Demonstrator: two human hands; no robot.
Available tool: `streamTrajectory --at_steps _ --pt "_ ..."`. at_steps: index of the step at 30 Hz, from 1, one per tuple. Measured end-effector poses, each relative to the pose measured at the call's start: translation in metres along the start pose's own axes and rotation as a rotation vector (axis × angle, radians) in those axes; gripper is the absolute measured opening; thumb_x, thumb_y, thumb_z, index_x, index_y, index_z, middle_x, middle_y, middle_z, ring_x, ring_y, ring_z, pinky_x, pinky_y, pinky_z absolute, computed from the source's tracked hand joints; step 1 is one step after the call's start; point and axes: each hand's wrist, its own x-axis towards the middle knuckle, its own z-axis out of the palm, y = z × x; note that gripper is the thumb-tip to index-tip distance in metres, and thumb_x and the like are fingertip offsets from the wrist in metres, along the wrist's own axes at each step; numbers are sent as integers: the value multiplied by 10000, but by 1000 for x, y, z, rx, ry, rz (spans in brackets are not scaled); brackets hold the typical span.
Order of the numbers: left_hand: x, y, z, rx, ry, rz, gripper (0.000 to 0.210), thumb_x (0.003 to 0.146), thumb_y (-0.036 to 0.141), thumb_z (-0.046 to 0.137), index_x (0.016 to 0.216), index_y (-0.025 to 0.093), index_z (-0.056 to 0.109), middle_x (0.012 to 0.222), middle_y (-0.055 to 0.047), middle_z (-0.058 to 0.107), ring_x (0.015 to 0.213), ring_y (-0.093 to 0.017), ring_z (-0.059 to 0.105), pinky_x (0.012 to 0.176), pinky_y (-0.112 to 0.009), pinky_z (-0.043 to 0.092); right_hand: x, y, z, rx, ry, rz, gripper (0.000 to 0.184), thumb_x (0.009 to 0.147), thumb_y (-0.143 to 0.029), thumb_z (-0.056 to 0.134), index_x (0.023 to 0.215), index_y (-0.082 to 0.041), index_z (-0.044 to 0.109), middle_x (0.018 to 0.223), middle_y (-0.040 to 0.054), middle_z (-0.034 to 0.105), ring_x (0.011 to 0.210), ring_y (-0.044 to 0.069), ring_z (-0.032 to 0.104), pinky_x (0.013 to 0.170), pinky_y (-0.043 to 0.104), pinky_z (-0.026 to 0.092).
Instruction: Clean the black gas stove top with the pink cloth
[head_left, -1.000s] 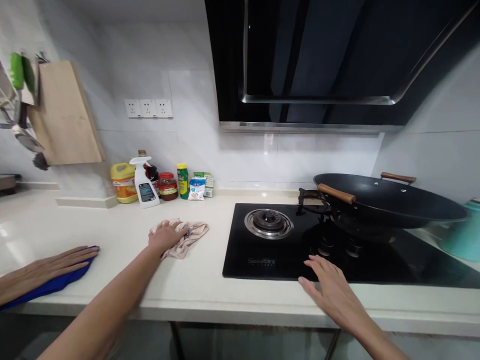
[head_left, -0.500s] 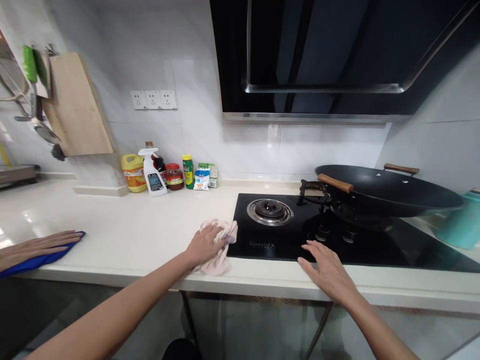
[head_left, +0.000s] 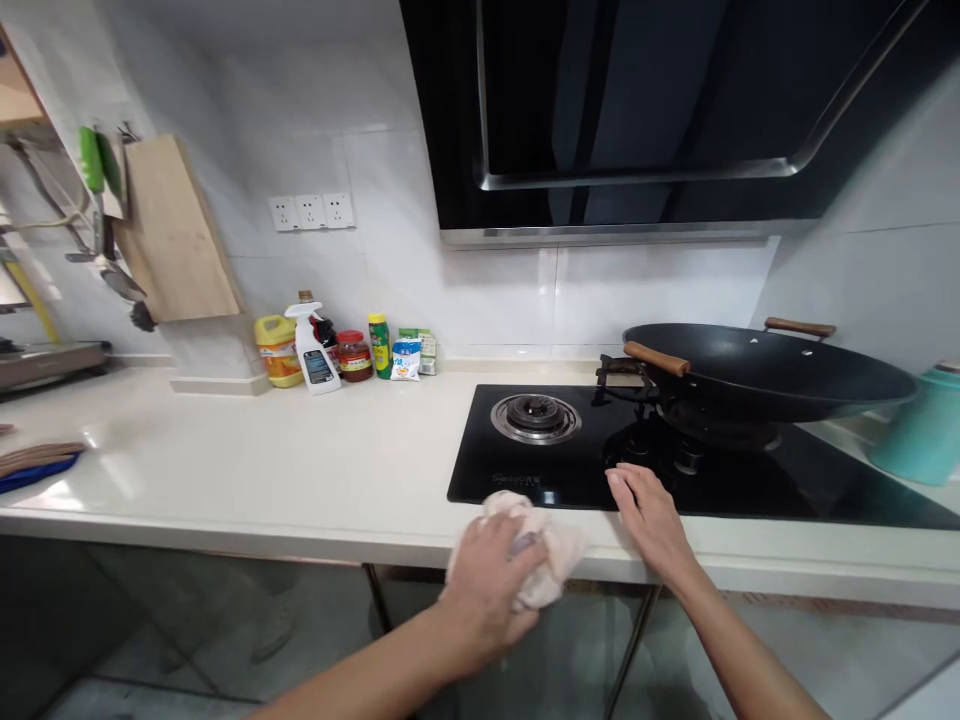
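Note:
My left hand (head_left: 487,580) grips a crumpled pale pink cloth (head_left: 559,548) at the counter's front edge, just below the black gas stove (head_left: 480,465). Part of the cloth hangs over the edge. My right hand (head_left: 651,515) holds nothing; its fingers stretch out over the stove's front border, near the knobs. Behind that hand a large black wok (head_left: 772,370) with wooden handles sits on the right burner. The left burner (head_left: 536,417) is bare.
At far left another person's hand (head_left: 37,458) presses a blue cloth (head_left: 34,475) on the white counter (head_left: 262,460). A spray bottle (head_left: 315,350), jars and packets line the wall. A teal container (head_left: 919,425) stands right of the wok; the range hood (head_left: 637,110) overhangs.
My left hand has moved right and toward me with the cloth, from beside the stove to the counter's front edge. My right hand shifted slightly. The other person's hand moved left.

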Motion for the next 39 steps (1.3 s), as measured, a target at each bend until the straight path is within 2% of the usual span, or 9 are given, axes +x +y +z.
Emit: streamTrajectory --at_steps 5,7,10,15,20,24,29,34,39 --pt "70 66 54 5 53 166 432 836 476 672 1203 250 639 1199 -151 609 1058 -331 569 863 -500 451 5 12 -13 249 -83 134 572 959 -669 352 1084 -243 713 1286 91 654 1258 260 579 1146 429 402" --pt "80 77 66 24 101 173 423 836 483 680 1186 248 649 1184 -160 606 1053 -334 567 841 -491 449 5 19 -19 313 -108 155 560 963 -662 366 1111 -247 711 1301 83 661 1272 257 575 1159 425 395" --pt "73 70 67 41 126 198 432 865 481 667 1245 280 628 1220 -142 602 1066 -311 566 818 -448 449 4 25 -22 288 -163 121 541 967 -647 375 1119 -256 717 1295 79 673 1274 259 575 1160 438 398" --pt "24 17 41 99 172 196 342 938 415 604 1262 309 632 1228 -129 623 1069 -282 589 840 -421 452 3 21 -17 86 -238 -27 525 968 -630 368 1040 -277 750 1223 68 700 1213 267 595 1118 473 438" --pt "-52 -74 4 149 113 119 329 951 404 603 1269 334 648 1417 -135 591 1306 -314 533 1001 -472 453 -2 17 -16 -11 -238 -66 507 985 -601 348 1022 -299 753 1224 50 693 1183 251 609 1090 467 453" --pt "-119 -159 -39 151 -74 -93 392 871 506 659 1240 378 690 1466 -106 585 1386 -337 493 1126 -528 381 -5 16 -16 -35 -248 -98 483 983 -595 373 1054 -307 755 1269 47 675 1240 255 585 1114 471 433" --pt "-185 -238 -99 357 -118 -219 598 745 443 715 1335 369 647 1483 -106 572 1375 -384 498 1192 -585 270 -5 15 -18 68 -254 -42 547 988 -623 322 1107 -296 744 1267 57 691 1281 265 564 1156 484 396" --pt "-202 -258 -114 430 -58 -271 713 753 515 677 1425 306 562 1377 -110 629 1194 -388 596 1022 -495 479 -5 13 -22 175 -201 21 575 984 -646 301 1099 -282 731 1228 60 708 1254 267 590 1153 469 406" --pt "-167 -217 -88 463 -55 -183 669 733 503 746 1341 252 628 1354 -196 623 1134 -416 604 960 -530 503 -2 16 -17 376 -86 141 627 979 -702 313 1105 -248 727 1267 74 693 1254 254 593 1172 440 386"
